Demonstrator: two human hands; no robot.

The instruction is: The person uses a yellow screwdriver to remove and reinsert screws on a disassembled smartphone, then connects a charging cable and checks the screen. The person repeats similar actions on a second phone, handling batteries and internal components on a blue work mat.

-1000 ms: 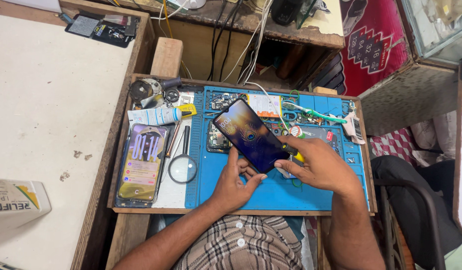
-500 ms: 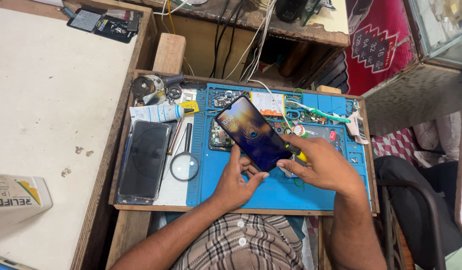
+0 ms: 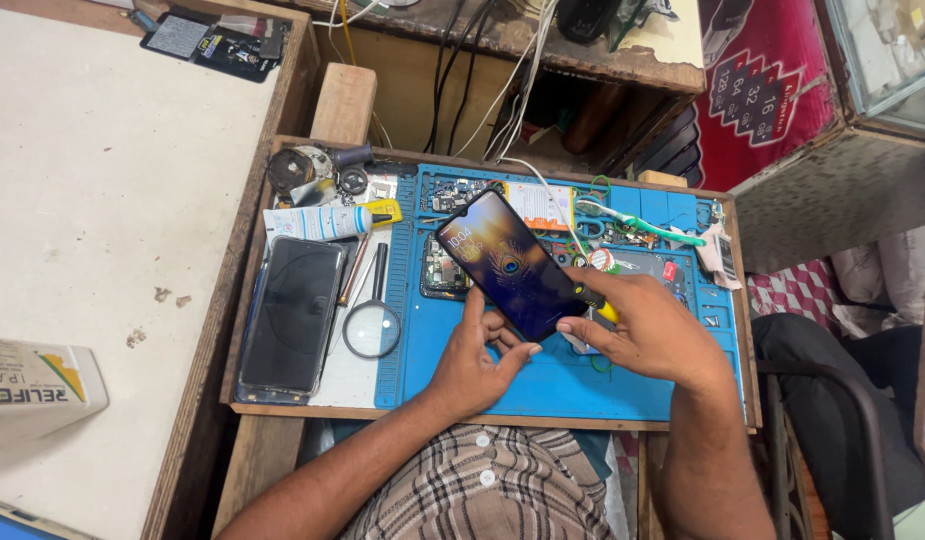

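Smartphone [image 3: 511,262]: dark slab, screen lit, held tilted above the blue work mat [image 3: 503,370], between both hands.
Left hand [image 3: 476,362]: beneath the phone's near end, fingers curled up around its lower edge, thumb on the side; closed on it.
Right hand [image 3: 655,335]: at the phone's right edge, pinching a yellow-handled tool [image 3: 598,302] whose tip meets the rim; closed narrowly on the tool.
Step in hand, as judged: checking or working the edge of the lit phone with the tool.
Next move, as judged: calls for a steady left-hand hold and light, even pressure along the rim, since the glass could crack.
Left of the left hand: magnifying glass [image 3: 373,325] lying flat; beyond it a second phone [image 3: 291,315], screen dark, face up.
Beyond that phone: white glue tube [image 3: 323,220].
Ahead of the hands: open phone body with circuit board [image 3: 445,272], green-handled tweezers [image 3: 643,225], small loose parts.
Carrier: wooden worktop [image 3: 283,400] with raised rim.
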